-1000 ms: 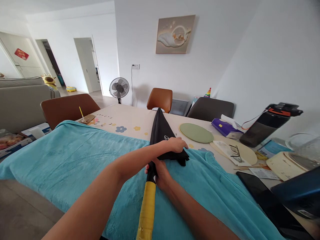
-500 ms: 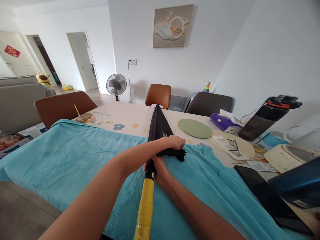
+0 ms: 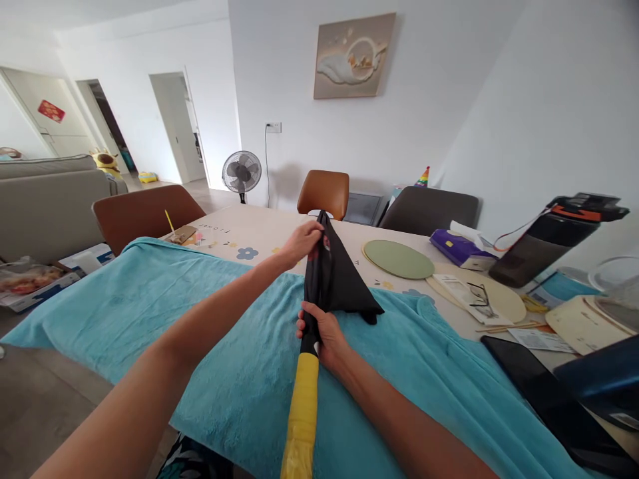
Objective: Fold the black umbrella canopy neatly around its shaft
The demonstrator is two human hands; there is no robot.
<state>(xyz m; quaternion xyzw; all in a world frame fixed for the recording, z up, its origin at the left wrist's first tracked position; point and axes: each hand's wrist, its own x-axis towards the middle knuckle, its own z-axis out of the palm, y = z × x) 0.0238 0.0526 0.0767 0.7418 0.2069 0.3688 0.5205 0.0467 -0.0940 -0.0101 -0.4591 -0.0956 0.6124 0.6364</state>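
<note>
A folded black umbrella [image 3: 335, 279] with a yellow handle [image 3: 301, 419] lies lengthwise on a turquoise towel [image 3: 150, 313] spread over the table. My right hand [image 3: 322, 332] is closed around the shaft just above the yellow handle. My left hand [image 3: 301, 243] reaches across further up and pinches the black canopy fabric near its far tip. The fabric hangs loose in a fold to the right of the shaft.
A green round mat [image 3: 398, 259], purple tissue box [image 3: 459, 247], glasses on paper [image 3: 476, 293], a black bottle [image 3: 544, 246] and a dark tablet [image 3: 539, 392] lie at the right. Brown chairs [image 3: 322, 193] stand around the table; a fan [image 3: 241, 171] stands behind, a sofa [image 3: 44, 199] at left.
My left hand has moved from the canopy's lower edge up to near the tip, gripping the fabric there. My right hand stays on the shaft.
</note>
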